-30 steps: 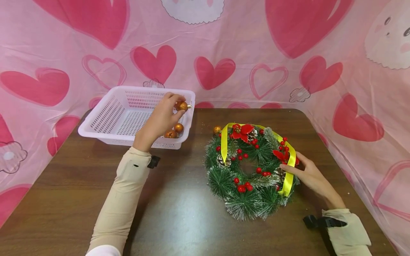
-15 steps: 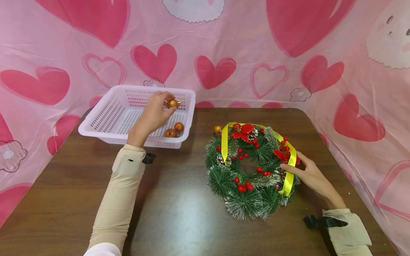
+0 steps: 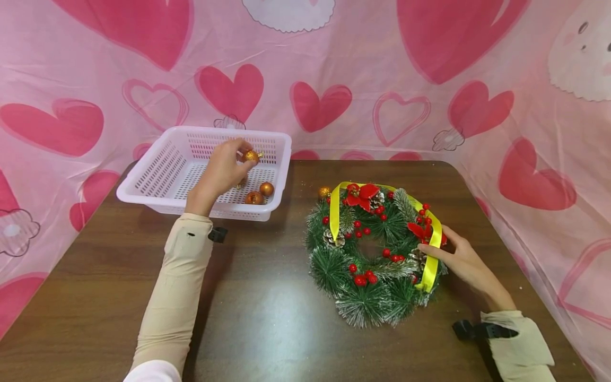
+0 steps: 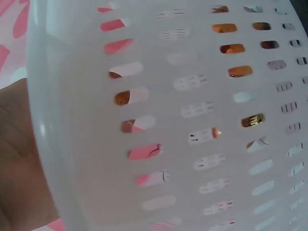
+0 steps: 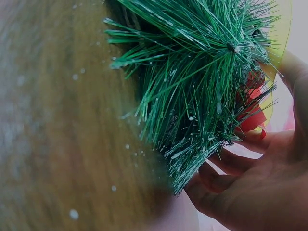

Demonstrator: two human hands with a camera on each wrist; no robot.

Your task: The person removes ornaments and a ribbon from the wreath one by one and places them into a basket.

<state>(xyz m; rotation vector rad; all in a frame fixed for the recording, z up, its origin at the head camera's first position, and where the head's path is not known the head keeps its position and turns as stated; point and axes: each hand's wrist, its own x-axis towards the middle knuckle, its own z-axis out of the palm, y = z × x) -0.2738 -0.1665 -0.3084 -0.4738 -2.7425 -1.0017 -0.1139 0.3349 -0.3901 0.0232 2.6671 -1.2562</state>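
Note:
My left hand [image 3: 220,168] pinches a gold glittery Christmas bauble [image 3: 251,156] between thumb and fingers, over the white plastic basket [image 3: 128,196]. In the left wrist view the basket wall [image 4: 82,159] hides most of that hand [image 4: 21,163]. Below the hand in the basket are a shiny orange bauble [image 3: 266,189], another one [image 3: 254,198] and a partly hidden third. On the right lies a green Christmas wreath [image 3: 329,268] with red berries, pine cones and a yellow ribbon [image 3: 433,254]. My right hand [image 3: 470,268] grips its right edge, thumb over the ribbon, fingers curled at the outer side.
Behind the wreath's upper left edge sits a gold glittery bauble [image 3: 324,192] on the brown wooden table [image 3: 258,297]. A pink heart-print cloth [image 3: 363,63] hangs close behind the table and along its sides.
From near the basket's right rim, my left hand has moved left with the gold bauble, uncovering part of another bauble underneath. My right hand and the wreath stay in place.

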